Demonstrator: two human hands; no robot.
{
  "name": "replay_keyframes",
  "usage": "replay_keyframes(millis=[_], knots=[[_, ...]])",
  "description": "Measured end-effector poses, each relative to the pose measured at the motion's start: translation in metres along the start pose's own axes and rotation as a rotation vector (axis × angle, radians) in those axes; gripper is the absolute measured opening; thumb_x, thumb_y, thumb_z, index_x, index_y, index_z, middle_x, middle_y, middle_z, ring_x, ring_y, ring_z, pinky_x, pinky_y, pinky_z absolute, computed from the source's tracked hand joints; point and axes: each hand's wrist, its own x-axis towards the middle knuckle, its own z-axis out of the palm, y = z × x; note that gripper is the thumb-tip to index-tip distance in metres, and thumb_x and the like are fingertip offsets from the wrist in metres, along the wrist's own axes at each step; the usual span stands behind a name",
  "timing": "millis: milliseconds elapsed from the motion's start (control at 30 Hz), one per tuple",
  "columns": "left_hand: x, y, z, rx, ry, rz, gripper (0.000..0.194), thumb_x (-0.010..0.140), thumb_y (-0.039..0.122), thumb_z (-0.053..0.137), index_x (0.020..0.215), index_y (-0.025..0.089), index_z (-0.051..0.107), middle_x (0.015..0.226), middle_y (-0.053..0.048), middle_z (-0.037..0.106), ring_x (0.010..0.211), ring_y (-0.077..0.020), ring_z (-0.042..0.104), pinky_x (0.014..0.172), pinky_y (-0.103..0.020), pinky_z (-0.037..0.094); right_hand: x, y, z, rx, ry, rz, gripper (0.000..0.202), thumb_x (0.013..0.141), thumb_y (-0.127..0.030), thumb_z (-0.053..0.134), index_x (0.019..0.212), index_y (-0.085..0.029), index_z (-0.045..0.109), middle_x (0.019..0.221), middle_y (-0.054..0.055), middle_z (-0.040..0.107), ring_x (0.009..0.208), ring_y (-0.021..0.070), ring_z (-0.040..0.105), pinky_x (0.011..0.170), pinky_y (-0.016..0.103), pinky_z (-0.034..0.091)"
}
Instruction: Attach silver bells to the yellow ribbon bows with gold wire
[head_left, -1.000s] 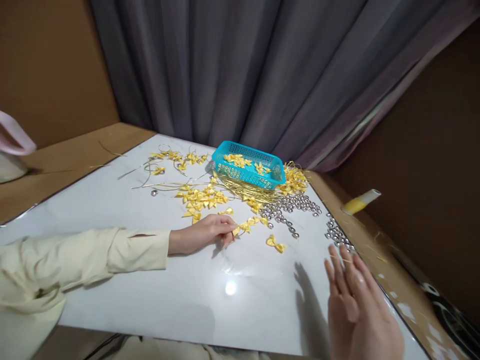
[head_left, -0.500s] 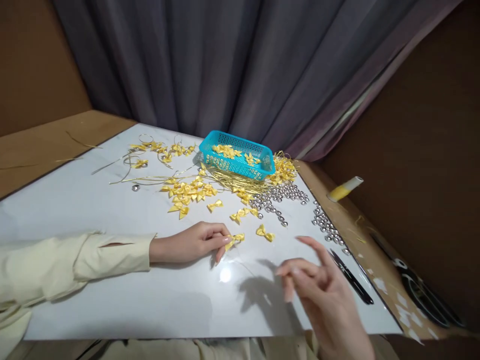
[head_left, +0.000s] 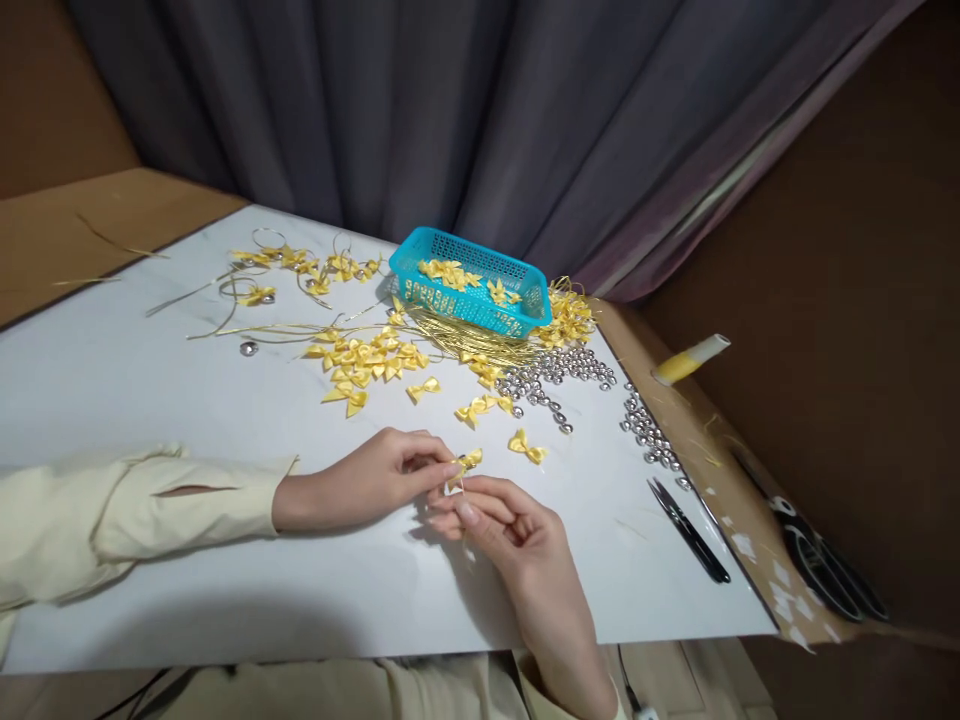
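Two hands meet low at centre frame: the left hand (head_left: 371,480) pinches a yellow bow (head_left: 466,462), partly hidden by fingertips; the right hand (head_left: 517,545) curls beneath, fingertips closed on something thin, too small to make out.

The left fingers (head_left: 433,477) partly hide the yellow bow (head_left: 471,458).

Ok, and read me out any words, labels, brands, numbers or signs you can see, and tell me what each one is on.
There are none that I can read. The blue basket, the black snips, the scissors and the yellow and white tube show no legible text; any small marking would be too tiny or blurred to tell.
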Motion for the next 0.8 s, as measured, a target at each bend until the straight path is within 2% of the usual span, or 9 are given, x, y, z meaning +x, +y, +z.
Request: replay_keyframes(millis=[67, 133, 333, 600, 800], knots=[[0.000, 0.000, 0.000, 0.005, 0.050, 0.011, 0.025, 0.088, 0.034, 0.052, 0.072, 0.017, 0.062, 0.075, -0.001, 0.060, 0.075, -0.0164, 0.055, 0.069, -0.025, 0.042, -0.001, 0.002, 0.005, -0.019, 0.029, -0.002, 0.025, 0.077, -0.037, 0.073, 0.090, -0.016, 0.070, 0.090, 0.009, 0.077, 0.081, 0.0220, 0.074, 0.080, 0.034, 0.058], [0.001, 0.000, -0.002, 0.005, 0.072, 0.021, 0.026, 0.087, 0.035, 0.053, 0.070, 0.017, 0.063, 0.079, -0.002, 0.060, 0.079, -0.0174, 0.056, 0.072, -0.027, 0.042, -0.001, 0.004, 0.007, -0.071, 0.057, -0.028, 0.024, 0.078, -0.037, 0.072, 0.089, -0.017, 0.071, 0.089, 0.008, 0.078, 0.081, 0.0230, 0.074, 0.081, 0.036, 0.059], [0.000, 0.004, -0.007, 0.080, 0.102, 0.166, 0.027, 0.090, 0.032, 0.054, 0.070, 0.018, 0.066, 0.072, -0.001, 0.055, 0.080, -0.0168, 0.053, 0.076, -0.028, 0.040, -0.002, 0.011, 0.007, -0.218, 0.135, -0.124, 0.021, 0.083, -0.038, 0.066, 0.081, -0.017, 0.070, 0.073, 0.005, 0.076, 0.067, 0.0206, 0.073, 0.069, 0.031, 0.060], [-0.002, 0.007, -0.006, 0.082, 0.040, 0.170, 0.031, 0.092, 0.032, 0.051, 0.071, 0.017, 0.068, 0.072, -0.002, 0.057, 0.081, -0.0167, 0.052, 0.077, -0.027, 0.041, -0.003, 0.011, 0.007, -0.388, 0.152, -0.163, 0.019, 0.087, -0.035, 0.061, 0.082, -0.018, 0.069, 0.071, 0.004, 0.075, 0.065, 0.0199, 0.072, 0.067, 0.029, 0.057], [-0.002, 0.007, -0.006, 0.071, 0.025, 0.186, 0.030, 0.091, 0.030, 0.051, 0.070, 0.015, 0.067, 0.071, -0.002, 0.055, 0.080, -0.0164, 0.052, 0.076, -0.027, 0.041, -0.003, 0.015, 0.006, -0.432, 0.159, -0.236, 0.016, 0.089, -0.030, 0.059, 0.084, -0.018, 0.069, 0.070, 0.002, 0.075, 0.064, 0.0155, 0.071, 0.066, 0.022, 0.056]])
